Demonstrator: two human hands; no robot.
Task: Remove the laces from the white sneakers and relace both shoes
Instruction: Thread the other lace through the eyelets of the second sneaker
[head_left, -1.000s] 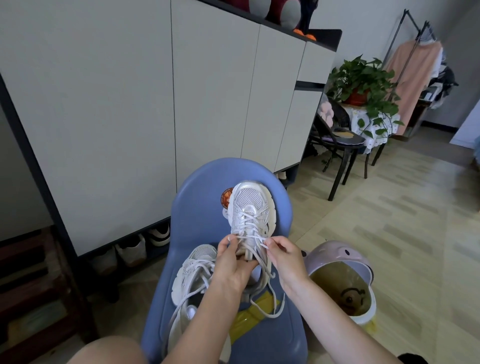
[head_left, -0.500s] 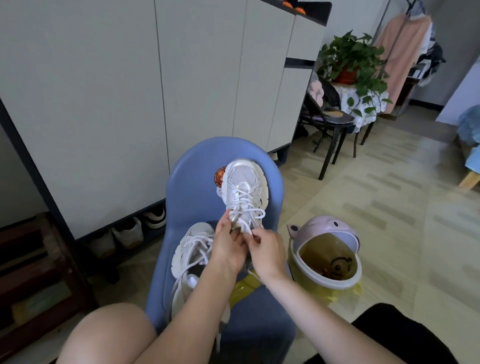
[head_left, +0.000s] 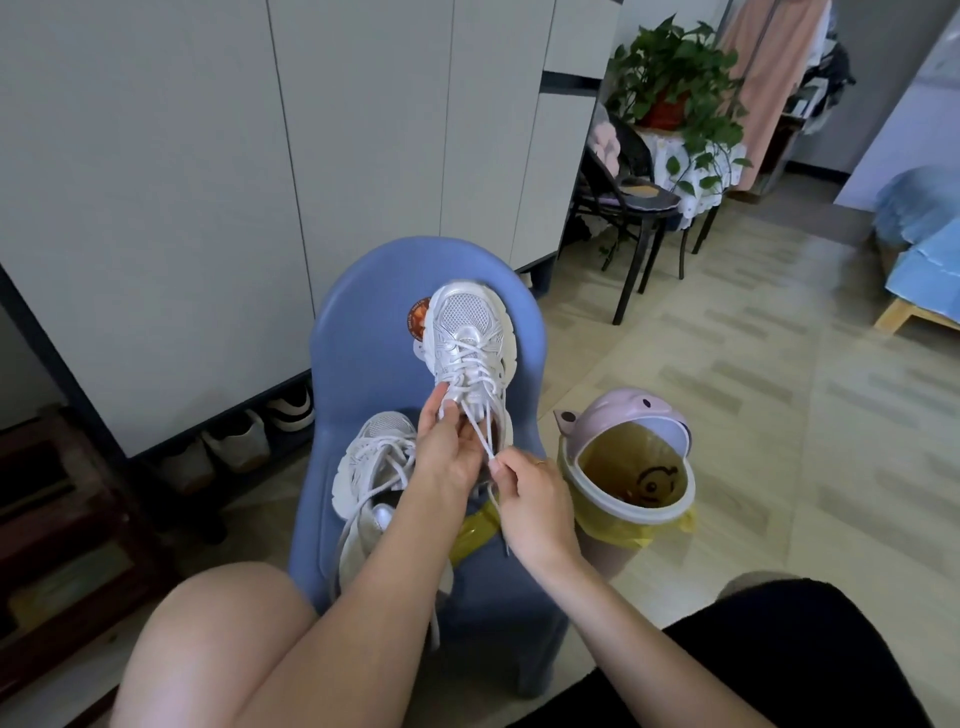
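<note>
One white sneaker (head_left: 467, 332) stands toe-up against the back of a blue chair (head_left: 363, 312), its white lace (head_left: 480, 415) crossing through the eyelets. My left hand (head_left: 447, 452) grips the sneaker at its collar, thumb on the upper left eyelets. My right hand (head_left: 530, 499) pinches a strand of the lace and holds it taut toward me. A second white sneaker (head_left: 371, 462) lies on the seat to the left, its laces loose and trailing over the seat front. My forearm covers part of it.
A pink bin with a yellow liner (head_left: 628, 467) stands open right of the chair. White cabinets (head_left: 208, 182) with shoes beneath run along the left. A black chair (head_left: 628, 208), a potted plant (head_left: 670, 78) and a blue bed (head_left: 919, 249) lie farther right. My knees frame the bottom.
My right hand has drawn back toward me from the eyelets, pulling a lace strand taut. My left hand stays on the sneaker's collar. The camera has tilted down.
</note>
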